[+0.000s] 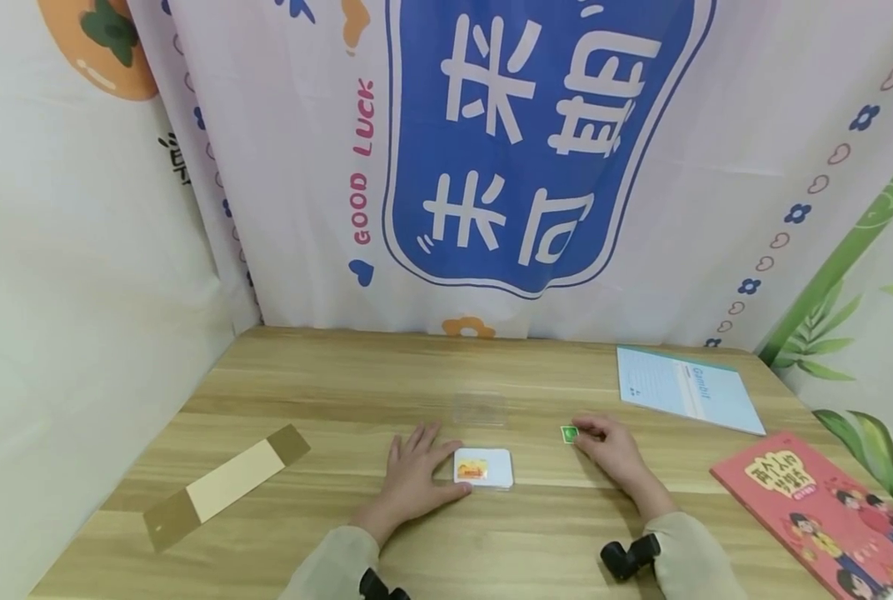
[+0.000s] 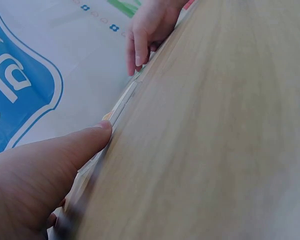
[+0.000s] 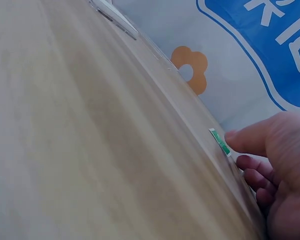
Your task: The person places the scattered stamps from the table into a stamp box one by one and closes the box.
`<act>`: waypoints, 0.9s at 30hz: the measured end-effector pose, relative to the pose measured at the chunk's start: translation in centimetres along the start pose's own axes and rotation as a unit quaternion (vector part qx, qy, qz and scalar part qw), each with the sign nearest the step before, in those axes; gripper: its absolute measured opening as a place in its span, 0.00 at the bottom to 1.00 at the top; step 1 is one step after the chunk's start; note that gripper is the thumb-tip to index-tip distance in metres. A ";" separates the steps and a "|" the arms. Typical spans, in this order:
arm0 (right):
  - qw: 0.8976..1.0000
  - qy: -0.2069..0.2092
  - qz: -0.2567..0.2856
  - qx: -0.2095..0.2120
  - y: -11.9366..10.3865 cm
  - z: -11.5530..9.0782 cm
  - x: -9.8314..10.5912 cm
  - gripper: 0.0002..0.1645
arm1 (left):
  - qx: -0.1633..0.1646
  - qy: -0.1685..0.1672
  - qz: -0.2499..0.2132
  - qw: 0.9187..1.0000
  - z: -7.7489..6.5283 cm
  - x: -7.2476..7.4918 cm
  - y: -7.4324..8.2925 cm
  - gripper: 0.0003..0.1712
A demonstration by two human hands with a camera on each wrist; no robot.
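Note:
A stack of white cards point(image 1: 499, 467) with rounded corners lies on the table, a small yellow-orange picture point(image 1: 472, 469) on its top. My left hand point(image 1: 414, 482) rests beside it with fingers spread, the thumb at its near edge and the index finger by its far left corner. In the left wrist view that thumb point(image 2: 92, 140) lies along the stack's side. To the right, my right hand point(image 1: 613, 452) pinches a small green square with a white border point(image 1: 570, 434) at its edge. The right wrist view shows the thumb against the green square point(image 3: 220, 142), other fingers curled.
A clear plastic lid point(image 1: 480, 409) lies behind the white cards. At left is a long tan and brown cardboard strip point(image 1: 236, 482). A light blue booklet point(image 1: 690, 388) lies at the back right, a pink-red book point(image 1: 821, 508) in front of it. Printed cloth point(image 1: 304, 208) hangs behind the table.

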State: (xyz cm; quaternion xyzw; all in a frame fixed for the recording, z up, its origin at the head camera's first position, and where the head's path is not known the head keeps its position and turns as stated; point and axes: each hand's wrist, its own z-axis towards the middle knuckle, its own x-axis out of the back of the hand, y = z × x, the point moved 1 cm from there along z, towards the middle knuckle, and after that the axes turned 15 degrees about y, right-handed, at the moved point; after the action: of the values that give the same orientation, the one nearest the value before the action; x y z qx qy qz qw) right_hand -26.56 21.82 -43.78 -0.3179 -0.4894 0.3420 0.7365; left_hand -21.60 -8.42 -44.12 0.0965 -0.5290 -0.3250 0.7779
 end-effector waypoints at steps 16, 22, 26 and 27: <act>0.996 0.021 -0.055 0.069 0.3 0.0 -0.7 0.16 | -0.005 0.004 -0.001 1.000 0.0 0.1 0.1 0.36; 0.996 0.029 -0.054 0.072 0.3 0.0 -0.7 0.13 | -0.004 0.002 -0.001 1.000 0.0 0.1 0.1 0.37; 0.996 0.029 -0.053 0.070 0.3 -0.1 -0.7 0.11 | -0.002 -0.001 -0.001 1.000 0.0 0.1 0.0 0.37; 0.996 0.028 -0.054 0.069 0.3 -0.2 -0.7 0.10 | -0.002 -0.001 -0.001 1.000 0.0 0.1 0.0 0.37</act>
State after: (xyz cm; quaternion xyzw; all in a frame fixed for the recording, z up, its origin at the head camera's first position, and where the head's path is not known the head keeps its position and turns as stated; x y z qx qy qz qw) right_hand -26.63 21.41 -44.41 -0.2492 -0.4602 0.3253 0.7876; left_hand -21.58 -8.43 -44.06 0.0950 -0.5291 -0.3270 0.7772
